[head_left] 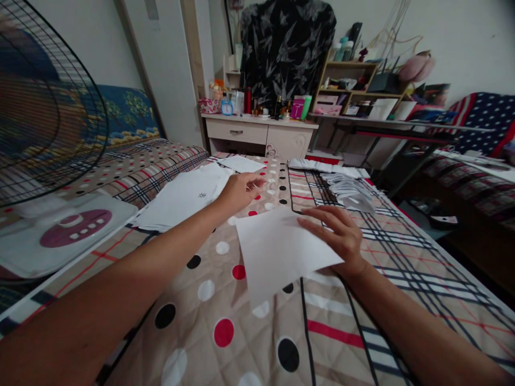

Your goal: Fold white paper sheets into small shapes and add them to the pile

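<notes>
A blank white sheet of paper [277, 252] lies on the quilted bedspread [225, 321] in front of me. My right hand [338, 233] rests flat on the sheet's right edge, fingers spread and pointing left. My left hand [239, 190] reaches forward past the sheet, fingers loosely extended, just right of a spread pile of white sheets [181, 201]. Nothing shows in that hand.
More white sheets [241, 163] lie beyond the pile. A fanned row of folded white pieces [348, 187] runs along the far right of the bed. A standing fan [44, 107] is close on the left, its base [60, 230] on the bed. A dresser [257, 134] and cluttered desk [382, 120] stand behind.
</notes>
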Demonstrator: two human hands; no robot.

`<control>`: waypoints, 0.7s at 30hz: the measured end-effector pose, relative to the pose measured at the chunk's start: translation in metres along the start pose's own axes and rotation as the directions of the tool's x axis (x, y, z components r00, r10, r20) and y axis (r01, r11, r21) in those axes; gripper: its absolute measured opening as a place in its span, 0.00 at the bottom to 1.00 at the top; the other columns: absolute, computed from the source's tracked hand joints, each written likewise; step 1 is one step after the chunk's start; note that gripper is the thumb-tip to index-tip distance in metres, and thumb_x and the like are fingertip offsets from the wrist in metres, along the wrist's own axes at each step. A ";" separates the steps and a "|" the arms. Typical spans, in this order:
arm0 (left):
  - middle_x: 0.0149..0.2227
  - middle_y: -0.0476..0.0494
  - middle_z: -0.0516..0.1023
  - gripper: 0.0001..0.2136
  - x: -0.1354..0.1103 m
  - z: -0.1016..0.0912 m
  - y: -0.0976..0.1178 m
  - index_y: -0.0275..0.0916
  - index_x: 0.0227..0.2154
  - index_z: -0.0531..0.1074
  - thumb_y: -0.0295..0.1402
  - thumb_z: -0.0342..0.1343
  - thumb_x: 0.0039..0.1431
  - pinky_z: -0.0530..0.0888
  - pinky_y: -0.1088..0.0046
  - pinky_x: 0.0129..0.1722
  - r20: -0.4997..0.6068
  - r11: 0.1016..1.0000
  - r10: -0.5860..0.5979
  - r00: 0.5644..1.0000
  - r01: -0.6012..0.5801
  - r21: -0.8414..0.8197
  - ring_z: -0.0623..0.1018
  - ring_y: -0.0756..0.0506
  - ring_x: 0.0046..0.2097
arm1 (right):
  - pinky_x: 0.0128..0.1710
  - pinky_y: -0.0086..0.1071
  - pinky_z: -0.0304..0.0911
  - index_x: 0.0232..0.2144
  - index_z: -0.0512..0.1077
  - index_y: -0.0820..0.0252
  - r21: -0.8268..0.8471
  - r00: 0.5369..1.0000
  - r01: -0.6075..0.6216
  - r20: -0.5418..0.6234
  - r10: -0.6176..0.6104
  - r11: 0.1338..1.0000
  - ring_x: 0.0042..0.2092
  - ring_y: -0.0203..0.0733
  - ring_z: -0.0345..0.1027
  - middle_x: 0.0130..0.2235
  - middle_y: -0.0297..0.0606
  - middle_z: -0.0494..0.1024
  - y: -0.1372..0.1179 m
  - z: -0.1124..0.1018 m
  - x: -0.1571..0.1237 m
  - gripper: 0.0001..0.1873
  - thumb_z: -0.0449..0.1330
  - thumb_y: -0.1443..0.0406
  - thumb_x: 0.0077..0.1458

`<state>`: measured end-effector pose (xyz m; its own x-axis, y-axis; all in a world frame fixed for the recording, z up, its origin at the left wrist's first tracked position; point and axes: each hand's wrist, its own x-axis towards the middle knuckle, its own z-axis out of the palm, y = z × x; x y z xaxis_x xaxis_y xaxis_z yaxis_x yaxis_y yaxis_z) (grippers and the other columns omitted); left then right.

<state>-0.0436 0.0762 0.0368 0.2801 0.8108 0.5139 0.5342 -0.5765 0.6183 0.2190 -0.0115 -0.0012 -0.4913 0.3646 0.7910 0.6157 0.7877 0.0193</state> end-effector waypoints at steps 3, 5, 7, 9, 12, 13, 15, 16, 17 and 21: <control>0.47 0.41 0.78 0.19 -0.022 -0.007 0.006 0.38 0.47 0.75 0.20 0.53 0.52 0.74 0.68 0.45 0.036 0.992 0.105 0.994 -0.107 0.071 0.77 0.46 0.44 | 0.47 0.46 0.65 0.49 0.75 0.47 -0.091 0.971 -0.151 -0.199 0.131 0.984 0.46 0.51 0.70 0.47 0.40 0.79 0.016 -0.001 -0.009 0.19 0.61 0.67 0.54; 0.54 0.42 0.73 0.28 -0.038 -0.008 0.006 0.43 0.55 0.69 0.18 0.53 0.50 0.72 0.64 0.52 0.133 0.977 0.169 0.977 -0.184 0.110 0.74 0.44 0.51 | 0.45 0.45 0.66 0.46 0.76 0.48 -0.086 0.954 -0.202 -0.242 0.176 0.976 0.44 0.49 0.71 0.45 0.39 0.79 0.022 0.001 -0.012 0.19 0.60 0.70 0.53; 0.58 0.42 0.67 0.34 -0.053 -0.006 0.003 0.47 0.61 0.62 0.21 0.58 0.49 0.69 0.60 0.56 0.225 0.972 0.196 0.954 -0.220 0.087 0.71 0.41 0.56 | 0.45 0.44 0.66 0.45 0.76 0.49 -0.049 0.957 -0.211 -0.216 0.196 0.976 0.44 0.48 0.72 0.45 0.39 0.79 0.023 0.003 -0.013 0.19 0.60 0.72 0.52; 0.60 0.41 0.64 0.38 -0.065 -0.001 -0.002 0.49 0.63 0.58 0.27 0.63 0.49 0.69 0.58 0.57 0.272 0.979 0.173 0.947 -0.196 0.062 0.69 0.39 0.58 | 0.44 0.43 0.66 0.45 0.75 0.50 0.006 0.974 -0.190 -0.126 0.189 0.982 0.45 0.47 0.72 0.45 0.40 0.78 0.019 0.005 -0.011 0.19 0.59 0.72 0.52; 0.59 0.41 0.66 0.30 -0.078 0.007 -0.011 0.50 0.60 0.64 0.33 0.63 0.52 0.71 0.60 0.53 0.245 0.987 0.138 0.960 -0.154 0.048 0.72 0.40 0.55 | 0.46 0.44 0.67 0.45 0.75 0.53 0.103 0.992 -0.113 0.069 0.106 0.988 0.47 0.49 0.71 0.47 0.44 0.77 0.010 0.005 -0.006 0.17 0.58 0.69 0.53; 0.57 0.41 0.68 0.25 -0.081 0.009 -0.014 0.48 0.56 0.70 0.32 0.61 0.53 0.71 0.61 0.52 0.227 0.988 0.136 0.964 -0.150 0.044 0.74 0.41 0.52 | 0.46 0.45 0.67 0.45 0.75 0.55 0.134 0.989 -0.086 0.131 0.068 0.987 0.48 0.50 0.71 0.48 0.45 0.77 0.008 0.005 -0.004 0.16 0.59 0.67 0.53; 0.53 0.41 0.73 0.14 -0.084 0.010 -0.019 0.46 0.45 0.79 0.30 0.59 0.55 0.71 0.61 0.51 0.215 0.988 0.143 0.966 -0.150 0.020 0.76 0.42 0.48 | 0.47 0.45 0.67 0.45 0.75 0.56 0.197 0.974 -0.055 0.225 0.010 0.979 0.49 0.51 0.71 0.49 0.47 0.77 0.005 0.004 -0.001 0.15 0.59 0.64 0.54; 0.50 0.41 0.75 0.11 -0.085 0.009 -0.020 0.45 0.40 0.80 0.30 0.58 0.55 0.71 0.61 0.50 0.221 0.989 0.148 0.964 -0.150 -0.007 0.77 0.42 0.47 | 0.48 0.44 0.67 0.45 0.76 0.56 0.230 0.964 -0.055 0.266 -0.008 0.972 0.49 0.50 0.71 0.49 0.47 0.77 0.004 0.005 0.000 0.15 0.58 0.63 0.55; 0.47 0.41 0.78 0.10 -0.084 0.008 -0.021 0.45 0.38 0.81 0.30 0.58 0.55 0.71 0.61 0.50 0.241 0.988 0.153 0.959 -0.146 -0.045 0.77 0.42 0.46 | 0.48 0.43 0.67 0.45 0.76 0.56 0.262 0.952 -0.064 0.304 -0.020 0.963 0.49 0.49 0.71 0.48 0.46 0.78 0.004 0.005 0.001 0.15 0.57 0.63 0.56; 0.40 0.41 0.82 0.10 -0.082 0.001 -0.019 0.45 0.36 0.82 0.32 0.56 0.57 0.72 0.63 0.49 0.317 0.980 0.161 0.935 -0.113 -0.162 0.79 0.43 0.44 | 0.50 0.41 0.67 0.44 0.77 0.56 0.349 0.912 -0.140 0.409 -0.016 0.926 0.47 0.45 0.74 0.43 0.43 0.81 0.004 0.007 -0.001 0.15 0.54 0.61 0.60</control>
<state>-0.0761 0.0208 -0.0183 0.6001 0.6976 0.3915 0.3626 -0.6735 0.6441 0.2170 -0.0052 -0.0060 -0.7102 0.5231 0.4711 0.4240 0.8521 -0.3069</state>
